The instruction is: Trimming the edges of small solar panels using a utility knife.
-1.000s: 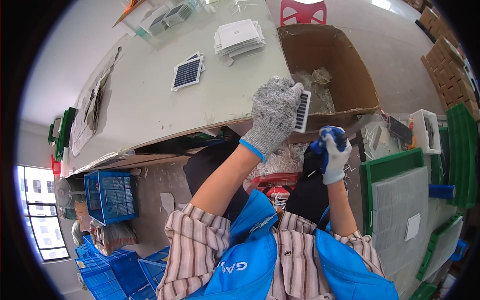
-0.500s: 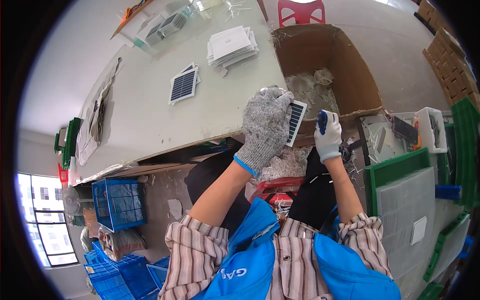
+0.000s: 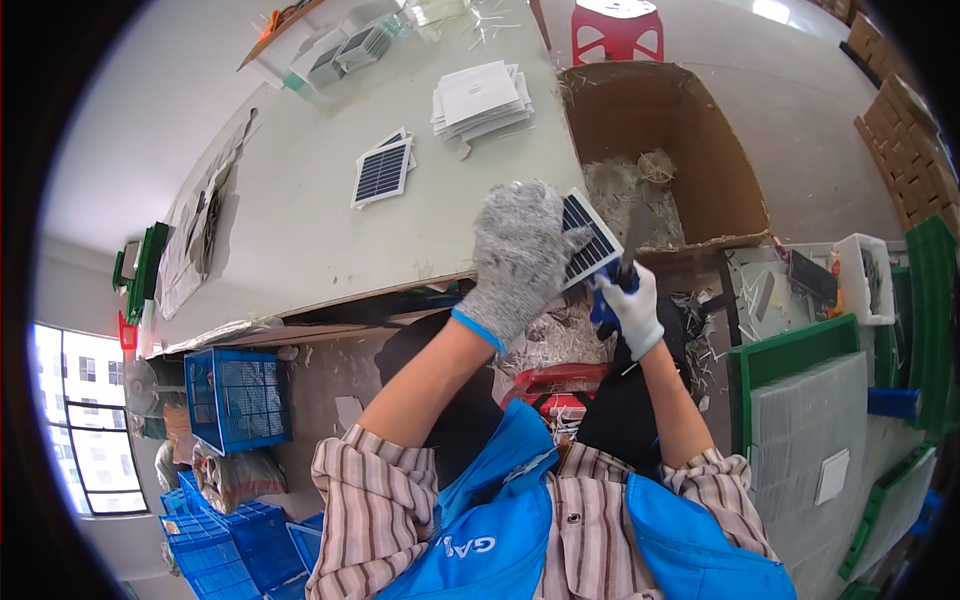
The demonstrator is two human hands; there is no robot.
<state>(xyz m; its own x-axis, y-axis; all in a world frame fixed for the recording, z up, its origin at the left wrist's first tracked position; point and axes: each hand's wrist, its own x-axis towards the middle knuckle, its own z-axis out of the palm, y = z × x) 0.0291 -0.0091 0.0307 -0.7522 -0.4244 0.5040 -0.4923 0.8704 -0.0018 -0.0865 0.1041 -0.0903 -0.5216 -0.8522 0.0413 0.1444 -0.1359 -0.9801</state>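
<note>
My left hand (image 3: 522,258), in a grey knitted glove with a blue cuff, is closed on a small white-edged solar panel (image 3: 592,240) beside the table's near right corner. The panel stands tilted, its dark cells showing, partly covered by the thumb and fingers. Close to its lower right edge is my right hand (image 3: 637,315), in a white glove, closed around a blue-handled knife (image 3: 604,300). Its dark blade points up past the panel and looks blurred; I cannot tell whether it touches the edge. Two more solar panels (image 3: 383,172) lie overlapped on the table.
The pale table (image 3: 300,235) also bears a stack of white panels (image 3: 480,100). A cardboard box (image 3: 715,150) with scraps stands at its right. Trimmed strips (image 3: 555,340) are heaped by my lap. A green tray (image 3: 740,400) lies right; a blue crate (image 3: 235,405) stands left.
The solar panel has turned to show more of its face. My right hand has moved left and down with the knife, up to the panel's edge. The whole view has shifted slightly.
</note>
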